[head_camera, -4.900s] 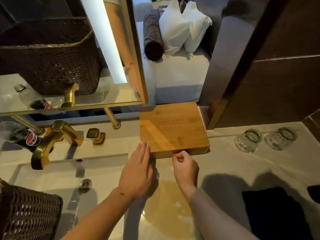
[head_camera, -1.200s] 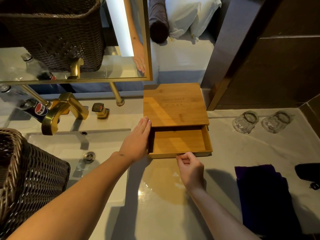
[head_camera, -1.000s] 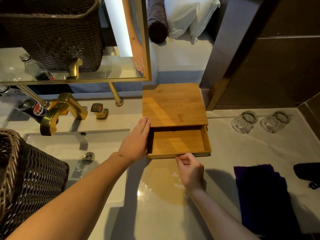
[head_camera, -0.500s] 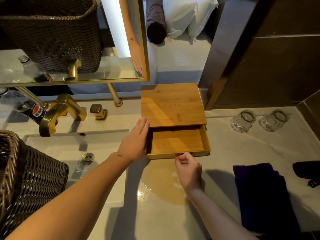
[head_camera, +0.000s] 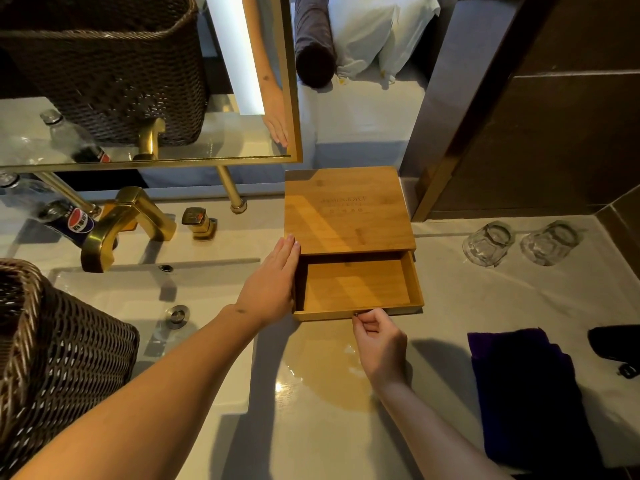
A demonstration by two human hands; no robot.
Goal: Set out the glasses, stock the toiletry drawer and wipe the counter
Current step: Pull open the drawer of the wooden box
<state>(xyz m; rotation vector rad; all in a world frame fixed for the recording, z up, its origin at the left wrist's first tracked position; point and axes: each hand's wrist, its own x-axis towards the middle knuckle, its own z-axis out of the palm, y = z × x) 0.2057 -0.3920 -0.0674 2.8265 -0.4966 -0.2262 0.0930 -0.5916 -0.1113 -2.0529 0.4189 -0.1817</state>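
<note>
A bamboo box [head_camera: 348, 209] sits on the tabletop [head_camera: 346, 410], its drawer [head_camera: 356, 287] pulled out; the left hand [head_camera: 272, 282] lies flat, fingers together, against its side while the right hand [head_camera: 379, 341] fingers pinch the drawer front, two glasses [head_camera: 488, 242] standing nearby

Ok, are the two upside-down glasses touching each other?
Apart. The head view shows a strip of bare counter between the left glass and the right glass.
</note>
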